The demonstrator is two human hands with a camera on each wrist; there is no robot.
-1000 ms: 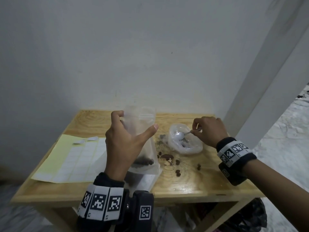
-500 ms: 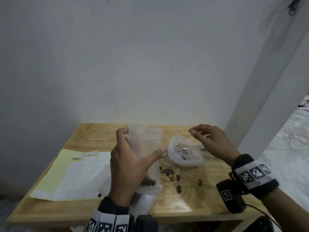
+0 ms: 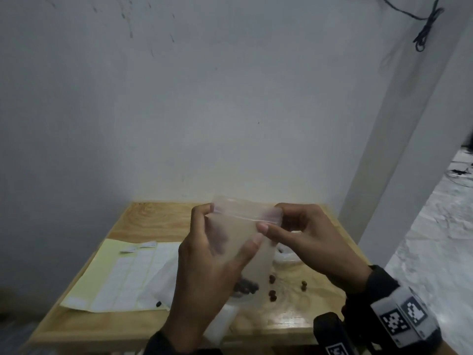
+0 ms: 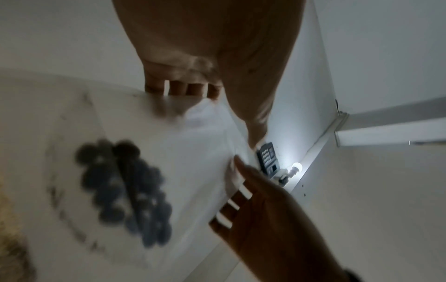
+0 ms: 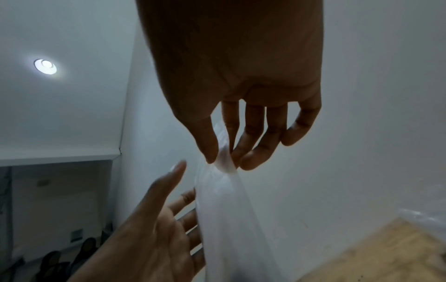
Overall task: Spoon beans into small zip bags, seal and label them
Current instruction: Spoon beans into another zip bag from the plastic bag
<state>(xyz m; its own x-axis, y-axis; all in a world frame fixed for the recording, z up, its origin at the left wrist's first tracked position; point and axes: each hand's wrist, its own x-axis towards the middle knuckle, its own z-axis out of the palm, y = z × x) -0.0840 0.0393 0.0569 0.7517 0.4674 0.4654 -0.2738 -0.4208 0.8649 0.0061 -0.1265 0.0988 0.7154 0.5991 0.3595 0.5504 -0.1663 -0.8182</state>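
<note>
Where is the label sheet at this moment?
In the head view, the label sheet lies flat on the left side of the wooden table, left of the left hand holding the zip bag.

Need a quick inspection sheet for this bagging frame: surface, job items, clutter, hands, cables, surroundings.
Surface: wooden table, against the wall.
Job's things: clear zip bag held upright above the table, beans pooled at its bottom; label sheet lies flat at left.
Clutter: loose beans scattered on the wood; two peeled labels on the sheet.
Grippers: left hand grips the bag body; right hand pinches the zip strip.
Cables: dark cord hangs on the wall, top right.
Surroundings: white wall.
</note>
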